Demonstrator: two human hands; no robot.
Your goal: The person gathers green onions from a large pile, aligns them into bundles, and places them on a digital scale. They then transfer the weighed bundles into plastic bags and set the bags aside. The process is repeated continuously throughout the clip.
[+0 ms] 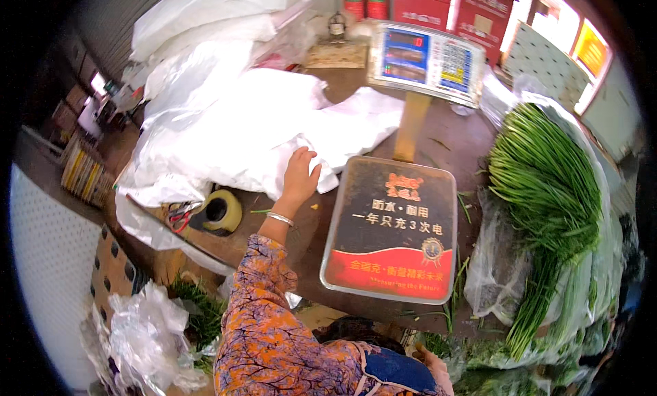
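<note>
My left hand reaches forward over the brown table to the near edge of a heap of white plastic bags. Its fingers are stretched out on the plastic, with the thumb apart. A silver bangle circles that wrist, below a patterned sleeve. Only a small part of my right hand shows low at the front edge, and its fingers cannot be made out. Between the hands and the display stands a weighing scale with a bare black and red platform.
The scale's display rises behind its platform. A large bunch of long green chives lies in clear plastic on the right. Left of my arm are a tape roll and red-handled scissors. Crumpled clear plastic sits lower left.
</note>
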